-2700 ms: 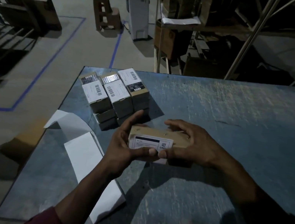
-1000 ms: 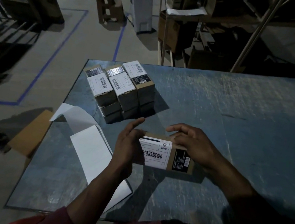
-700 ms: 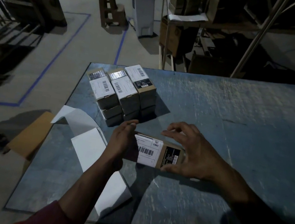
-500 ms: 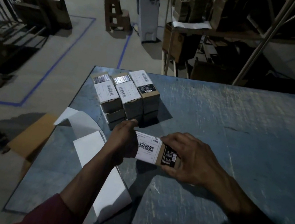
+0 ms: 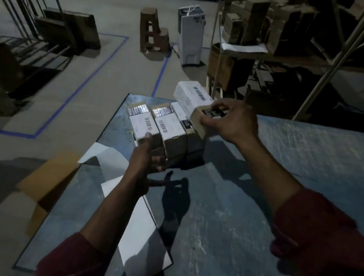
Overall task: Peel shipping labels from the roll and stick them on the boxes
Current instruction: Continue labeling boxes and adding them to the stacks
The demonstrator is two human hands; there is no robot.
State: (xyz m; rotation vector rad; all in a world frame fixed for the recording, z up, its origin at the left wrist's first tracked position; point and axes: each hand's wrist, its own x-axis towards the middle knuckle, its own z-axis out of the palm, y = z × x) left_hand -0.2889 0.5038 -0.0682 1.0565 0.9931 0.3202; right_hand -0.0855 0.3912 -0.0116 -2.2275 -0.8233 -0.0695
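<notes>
Head view: right hand point(image 5: 231, 124) grip pinches near end of labelled box point(image 5: 194, 101), held just above stack point(image 5: 165, 132) at worktop point(image 5: 262, 199) corner; left hand point(image 5: 146, 156) grip curls against stack front; lower box flush, square edges.
</notes>
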